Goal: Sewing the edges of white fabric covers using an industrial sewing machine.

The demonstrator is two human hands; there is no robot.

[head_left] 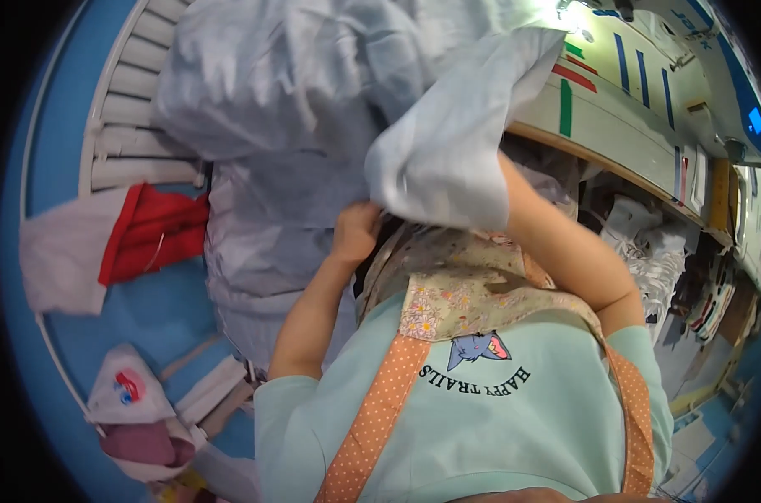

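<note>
A flap of light blue cloth (pixel 447 151) hangs raised in front of me, its upper corner lifted toward the sewing machine. At the flap's lower left corner, my left hand (pixel 359 230) has its fingers curled in, closed on the cloth's edge. My right forearm (pixel 565 235) reaches up from the right and passes behind the flap. The cloth covers my right hand, so its fingers do not show. A large heap of the same light blue cloth (pixel 280 84) lies beyond and to the left of my hands, draping down beside my left arm.
A sewing machine (pixel 707 92) stands on a pale worktable (pixel 615 159) with coloured tape strips at right. White fabric pieces (pixel 649 260) hang below the tabletop. To the left are a white slatted rack (pixel 129 109), a red and white cloth (pixel 154 239) and a bag (pixel 129 390).
</note>
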